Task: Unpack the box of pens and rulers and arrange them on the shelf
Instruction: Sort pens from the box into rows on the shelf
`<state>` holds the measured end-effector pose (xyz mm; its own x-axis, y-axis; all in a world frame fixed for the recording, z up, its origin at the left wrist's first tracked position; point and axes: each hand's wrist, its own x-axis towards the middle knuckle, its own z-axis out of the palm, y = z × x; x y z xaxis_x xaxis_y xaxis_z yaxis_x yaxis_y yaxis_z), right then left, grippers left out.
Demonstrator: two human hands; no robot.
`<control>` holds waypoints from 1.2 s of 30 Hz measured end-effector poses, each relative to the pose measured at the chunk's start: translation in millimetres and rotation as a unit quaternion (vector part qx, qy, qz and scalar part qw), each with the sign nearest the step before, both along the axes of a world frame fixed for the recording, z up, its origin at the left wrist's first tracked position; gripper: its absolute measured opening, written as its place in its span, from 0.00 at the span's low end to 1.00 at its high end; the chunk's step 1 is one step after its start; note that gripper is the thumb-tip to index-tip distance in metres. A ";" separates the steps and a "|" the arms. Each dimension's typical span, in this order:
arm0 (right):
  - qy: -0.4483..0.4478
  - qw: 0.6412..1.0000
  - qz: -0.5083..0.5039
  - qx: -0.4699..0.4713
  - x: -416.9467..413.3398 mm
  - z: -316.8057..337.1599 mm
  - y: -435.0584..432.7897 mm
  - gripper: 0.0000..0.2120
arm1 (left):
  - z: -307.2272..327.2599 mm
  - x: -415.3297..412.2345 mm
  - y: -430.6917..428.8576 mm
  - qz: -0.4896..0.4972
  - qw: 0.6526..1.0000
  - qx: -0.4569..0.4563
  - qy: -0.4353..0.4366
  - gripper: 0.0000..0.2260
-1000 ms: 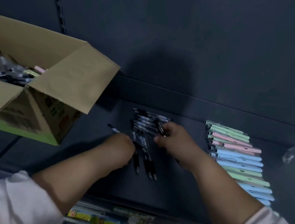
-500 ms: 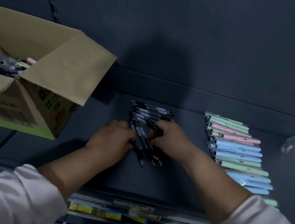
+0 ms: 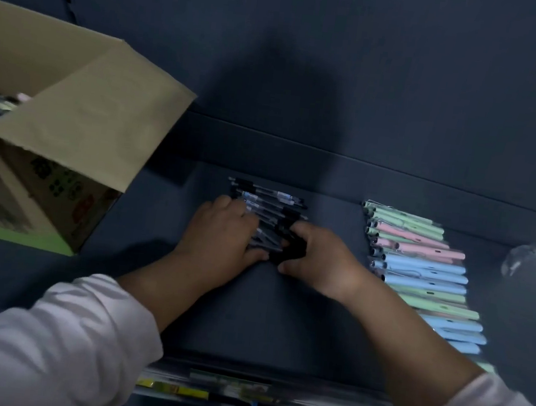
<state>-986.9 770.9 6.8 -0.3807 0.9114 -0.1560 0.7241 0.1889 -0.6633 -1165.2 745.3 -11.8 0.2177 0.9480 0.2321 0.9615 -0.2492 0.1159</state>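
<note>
Dark grey shelf (image 3: 263, 319), flat, carrying all listed stock. Cardboard box (image 3: 94, 129), flaps open, standing well left of the black pens (image 3: 270, 199); more pens dimly visible inside. Pastel pens (image 3: 419, 273), green, pink and blue, one row laid side by side, well right of the black pens. Left hand (image 3: 222, 237), at the black pens' left ends, grip curled over the nearer ones. Right hand (image 3: 323, 259), at their right ends, grip curled round the dark tips. Black pens, stacked crosswise mid-shelf, the farther ones lying free.

Dark printed symbols (image 3: 57, 179) on the left cardboard box (image 3: 96, 116) and the black pens' (image 3: 261, 190) small labels (image 3: 281, 194) are too blurred to read.
</note>
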 end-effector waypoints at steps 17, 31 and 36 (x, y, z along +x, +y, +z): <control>-0.029 0.970 -0.186 0.156 16.1 -8.2 18.4 0.10 | -16.0 -3.9 35.7 -0.096 0.984 -0.110 0.107 0.38; -0.049 0.964 -0.199 0.167 27.2 -18.2 21.4 0.19 | -13.0 -3.0 42.6 -0.208 0.961 -0.105 0.146 0.35; -0.044 0.966 -0.193 0.164 25.3 -15.1 21.2 0.21 | -11.0 -1.6 53.6 -0.135 0.974 -0.124 0.136 0.44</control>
